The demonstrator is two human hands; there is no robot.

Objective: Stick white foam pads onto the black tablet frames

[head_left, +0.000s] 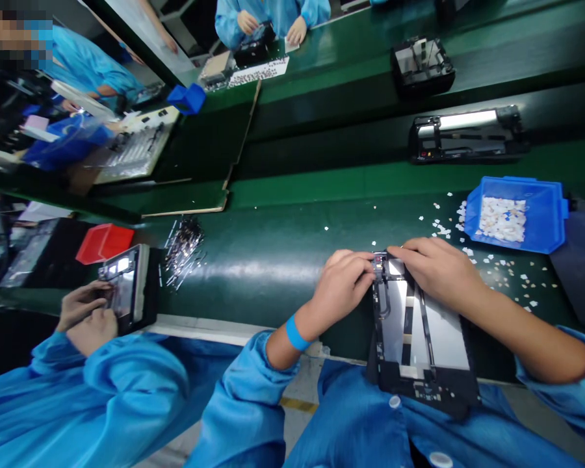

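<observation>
A black device frame with silvery panels point(419, 338) lies in front of me, its near end over the table edge above my lap. My left hand point(344, 279) pinches the frame's far left corner with bent fingers. My right hand point(436, 270) rests on the far right corner, its fingertips pressing on the top edge next to the left hand. Whether a small part sits under the fingertips is hidden.
A blue tray point(541, 214) of small white pieces stands at right, with pieces scattered around it point(497, 266). Thin metal parts point(182, 250) are piled at left. A co-worker's hands point(85, 315) hold another frame point(127, 286) beside a red bin point(102, 242). Two more frames point(468, 133) lie on the belt.
</observation>
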